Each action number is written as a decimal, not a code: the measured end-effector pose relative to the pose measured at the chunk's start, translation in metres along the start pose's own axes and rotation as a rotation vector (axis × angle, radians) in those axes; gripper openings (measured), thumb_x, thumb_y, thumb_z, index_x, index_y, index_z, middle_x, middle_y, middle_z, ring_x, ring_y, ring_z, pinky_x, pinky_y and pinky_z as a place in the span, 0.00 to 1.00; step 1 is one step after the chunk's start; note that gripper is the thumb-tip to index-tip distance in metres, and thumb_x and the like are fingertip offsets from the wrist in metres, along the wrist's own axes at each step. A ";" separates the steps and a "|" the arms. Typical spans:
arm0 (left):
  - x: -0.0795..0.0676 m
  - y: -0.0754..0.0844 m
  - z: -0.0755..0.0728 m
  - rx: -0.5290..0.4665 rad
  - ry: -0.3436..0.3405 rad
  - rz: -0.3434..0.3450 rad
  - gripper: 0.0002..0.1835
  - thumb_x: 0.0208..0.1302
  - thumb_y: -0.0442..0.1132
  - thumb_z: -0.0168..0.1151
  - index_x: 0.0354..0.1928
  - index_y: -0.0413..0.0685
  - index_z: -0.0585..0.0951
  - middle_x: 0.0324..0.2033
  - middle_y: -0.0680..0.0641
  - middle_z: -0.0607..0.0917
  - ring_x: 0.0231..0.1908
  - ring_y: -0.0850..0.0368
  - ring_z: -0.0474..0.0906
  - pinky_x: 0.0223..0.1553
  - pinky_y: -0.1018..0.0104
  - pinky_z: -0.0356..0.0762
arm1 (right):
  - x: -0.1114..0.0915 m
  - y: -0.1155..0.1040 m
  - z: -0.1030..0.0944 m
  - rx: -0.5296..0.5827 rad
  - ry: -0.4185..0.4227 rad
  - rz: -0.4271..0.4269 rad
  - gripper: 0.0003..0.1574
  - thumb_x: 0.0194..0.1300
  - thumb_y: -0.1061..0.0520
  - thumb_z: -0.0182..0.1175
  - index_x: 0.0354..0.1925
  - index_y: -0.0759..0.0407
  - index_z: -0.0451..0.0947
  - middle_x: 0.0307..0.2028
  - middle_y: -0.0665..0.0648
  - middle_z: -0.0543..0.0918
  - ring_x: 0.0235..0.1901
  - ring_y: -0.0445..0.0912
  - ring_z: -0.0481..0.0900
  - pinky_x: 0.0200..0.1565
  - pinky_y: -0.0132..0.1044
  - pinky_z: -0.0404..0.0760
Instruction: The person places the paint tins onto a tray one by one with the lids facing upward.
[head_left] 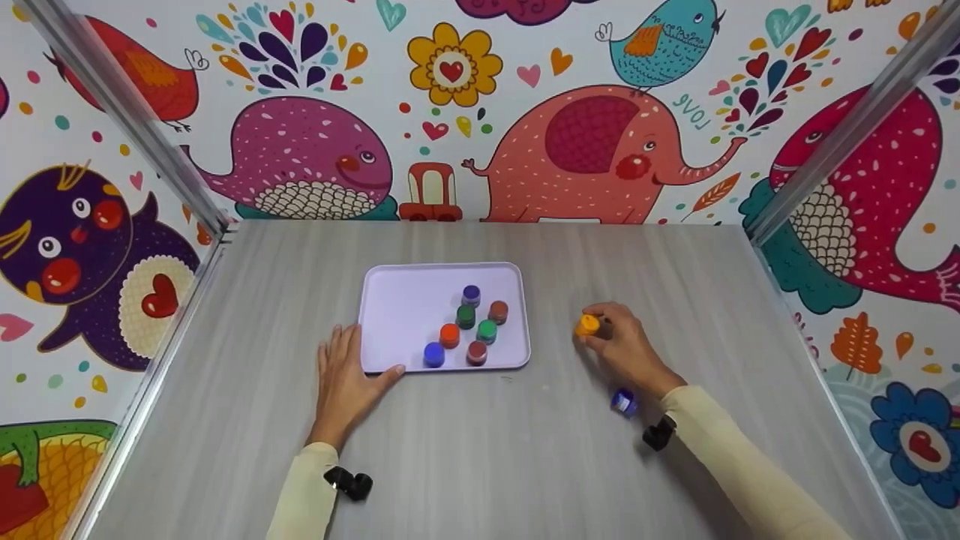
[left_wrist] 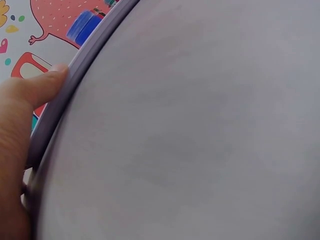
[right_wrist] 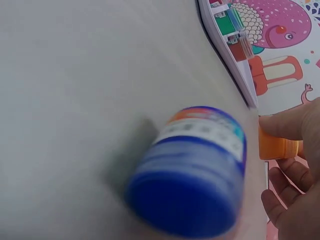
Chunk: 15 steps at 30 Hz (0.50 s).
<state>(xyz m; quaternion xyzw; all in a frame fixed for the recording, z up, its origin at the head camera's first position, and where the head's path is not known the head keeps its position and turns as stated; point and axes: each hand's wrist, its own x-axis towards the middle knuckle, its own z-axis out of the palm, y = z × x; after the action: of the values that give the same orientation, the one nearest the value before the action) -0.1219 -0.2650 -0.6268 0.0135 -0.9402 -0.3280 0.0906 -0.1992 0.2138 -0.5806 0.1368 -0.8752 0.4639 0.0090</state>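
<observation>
My right hand pinches a small orange paint jar between thumb and fingers, to the right of the tray. In the right wrist view the orange jar shows between thumb and fingers. A blue paint jar with a printed label lies on its side near the right wrist. My left hand rests at the lilac tray's near left corner, fingers fairly straight along the left side. Its thumb touches the near rim, as the left wrist view shows too. Several paint jars, including an orange-red one, stand on the tray's right half.
The tray sits on a grey wood-grain table. Cartoon-printed walls rise at the back and sides, with metal strips along the corners. Each wrist wears a small black camera.
</observation>
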 end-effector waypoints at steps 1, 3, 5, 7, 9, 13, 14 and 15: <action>0.000 0.000 0.000 -0.002 -0.002 0.001 0.64 0.60 0.67 0.77 0.84 0.30 0.60 0.81 0.27 0.64 0.86 0.29 0.45 0.84 0.32 0.30 | 0.002 -0.001 0.001 0.004 -0.006 0.002 0.27 0.66 0.71 0.75 0.62 0.68 0.82 0.60 0.67 0.83 0.61 0.63 0.78 0.68 0.62 0.76; 0.002 0.001 0.001 -0.004 -0.003 0.002 0.64 0.60 0.67 0.77 0.84 0.30 0.60 0.81 0.27 0.64 0.86 0.29 0.45 0.84 0.32 0.30 | 0.007 -0.004 0.004 0.005 -0.011 0.002 0.27 0.66 0.70 0.75 0.62 0.68 0.82 0.59 0.66 0.83 0.61 0.62 0.77 0.68 0.62 0.75; 0.003 0.002 0.002 -0.004 -0.004 0.004 0.64 0.60 0.67 0.77 0.84 0.31 0.59 0.81 0.27 0.64 0.86 0.29 0.45 0.84 0.32 0.30 | 0.012 -0.007 0.006 0.007 -0.014 0.002 0.26 0.66 0.70 0.75 0.61 0.66 0.82 0.59 0.66 0.83 0.61 0.62 0.77 0.69 0.61 0.75; 0.005 0.002 0.002 -0.005 -0.005 0.009 0.64 0.61 0.67 0.77 0.84 0.31 0.59 0.81 0.27 0.63 0.86 0.29 0.45 0.84 0.33 0.30 | 0.017 -0.009 0.010 0.002 -0.010 -0.012 0.25 0.66 0.70 0.76 0.59 0.66 0.83 0.58 0.65 0.83 0.60 0.62 0.77 0.69 0.61 0.75; 0.005 0.002 0.002 -0.006 -0.006 0.010 0.64 0.61 0.67 0.77 0.84 0.30 0.59 0.81 0.27 0.64 0.86 0.29 0.45 0.84 0.33 0.30 | 0.022 -0.010 0.014 -0.007 -0.007 -0.035 0.23 0.65 0.70 0.76 0.58 0.66 0.83 0.57 0.65 0.84 0.60 0.62 0.78 0.68 0.61 0.76; 0.003 0.000 0.001 -0.008 -0.005 0.004 0.65 0.60 0.67 0.77 0.84 0.30 0.59 0.81 0.27 0.64 0.86 0.29 0.45 0.84 0.33 0.30 | 0.031 -0.015 0.024 -0.013 -0.032 -0.070 0.23 0.66 0.69 0.76 0.57 0.66 0.83 0.57 0.66 0.84 0.60 0.61 0.78 0.70 0.60 0.76; 0.002 0.000 0.001 -0.009 -0.007 -0.001 0.65 0.60 0.67 0.77 0.84 0.30 0.59 0.82 0.27 0.63 0.86 0.29 0.44 0.84 0.33 0.30 | 0.033 -0.017 0.026 -0.014 -0.043 -0.069 0.23 0.66 0.69 0.76 0.58 0.66 0.83 0.57 0.65 0.83 0.60 0.61 0.78 0.70 0.60 0.76; 0.002 0.000 0.001 -0.008 -0.010 -0.004 0.65 0.61 0.68 0.77 0.84 0.30 0.59 0.82 0.27 0.63 0.86 0.29 0.44 0.84 0.32 0.30 | 0.034 -0.018 0.028 -0.015 -0.054 -0.064 0.23 0.67 0.69 0.75 0.58 0.65 0.83 0.57 0.65 0.83 0.61 0.61 0.78 0.71 0.59 0.76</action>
<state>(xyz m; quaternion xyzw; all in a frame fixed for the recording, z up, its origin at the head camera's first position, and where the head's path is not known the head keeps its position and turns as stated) -0.1237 -0.2644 -0.6275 0.0132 -0.9393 -0.3320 0.0852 -0.2247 0.1737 -0.5768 0.1770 -0.8739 0.4528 0.0014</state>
